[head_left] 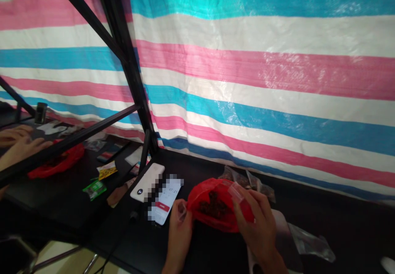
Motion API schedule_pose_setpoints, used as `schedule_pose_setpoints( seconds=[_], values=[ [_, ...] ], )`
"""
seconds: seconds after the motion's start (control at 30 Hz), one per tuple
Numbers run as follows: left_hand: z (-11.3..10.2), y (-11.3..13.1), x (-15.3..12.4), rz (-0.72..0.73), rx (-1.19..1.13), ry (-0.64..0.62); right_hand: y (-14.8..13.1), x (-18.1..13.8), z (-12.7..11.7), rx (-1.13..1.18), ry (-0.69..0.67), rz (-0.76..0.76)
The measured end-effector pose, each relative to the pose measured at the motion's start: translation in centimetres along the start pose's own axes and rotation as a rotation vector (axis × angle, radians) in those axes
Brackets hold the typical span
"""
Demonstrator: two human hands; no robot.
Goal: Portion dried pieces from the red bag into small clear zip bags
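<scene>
A red plastic bag (216, 206) holding dark brown bits lies open on the black table (339, 224). My left hand (180, 228) pinches a small clear plastic pouch (182, 210) at the bag's left edge. My right hand (254, 220) rests over the bag's right side, its fingers curled on another small clear plastic pouch (236, 191). Both hands are closed.
A phone (166, 200) and a white power bank (147, 182) lie left of the bag. Filled clear pouches (247, 180) sit behind it, an empty one (311, 243) at right. Black frame bars (129, 72) divide off a neighbour's table with another person's hands (18, 140), red bag (58, 163) and packets.
</scene>
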State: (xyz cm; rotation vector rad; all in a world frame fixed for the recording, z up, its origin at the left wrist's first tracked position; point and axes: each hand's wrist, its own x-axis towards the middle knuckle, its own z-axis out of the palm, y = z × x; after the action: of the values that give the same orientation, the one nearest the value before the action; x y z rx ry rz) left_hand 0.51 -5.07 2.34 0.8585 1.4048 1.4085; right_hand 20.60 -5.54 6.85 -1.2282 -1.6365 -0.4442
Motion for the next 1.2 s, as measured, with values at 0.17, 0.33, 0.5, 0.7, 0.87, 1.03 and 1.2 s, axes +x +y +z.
schedule_pose_setpoints(
  seconds=[0.17, 0.33, 0.5, 0.7, 0.87, 1.03, 1.2],
  values=[
    [0.3, 0.5, 0.1, 0.008, -0.017, -0.056, 0.0, -0.1, 0.0, -0.105, 0.073, -0.041],
    [0.9, -0.5, 0.8, -0.004, 0.045, -0.03, -0.5, 0.2, 0.1, -0.21, 0.032, -0.064],
    [1.0, -1.2, 1.0, 0.085, 0.158, -0.049, -1.6, -0.5, 1.1, -0.094, -0.291, -0.128],
    [1.5, -1.0, 1.1, 0.06, 0.336, -0.171, -0.4, -1.5, 2.4, -0.192, -0.79, 0.124],
    [2.4, -1.3, 1.3, 0.037, 0.311, -0.16, 0.0, -1.7, 2.6, -0.236, -0.953, 0.185],
    [3.5, -1.9, 1.6, -0.006, 0.05, -0.099, -0.1, -2.7, 3.5, -0.107, -0.765, 0.174],
    [3.2, -2.1, 2.2, -0.068, 0.005, -0.134, 0.3, -3.9, 4.2, -0.091, -0.638, 0.099]
  ],
)
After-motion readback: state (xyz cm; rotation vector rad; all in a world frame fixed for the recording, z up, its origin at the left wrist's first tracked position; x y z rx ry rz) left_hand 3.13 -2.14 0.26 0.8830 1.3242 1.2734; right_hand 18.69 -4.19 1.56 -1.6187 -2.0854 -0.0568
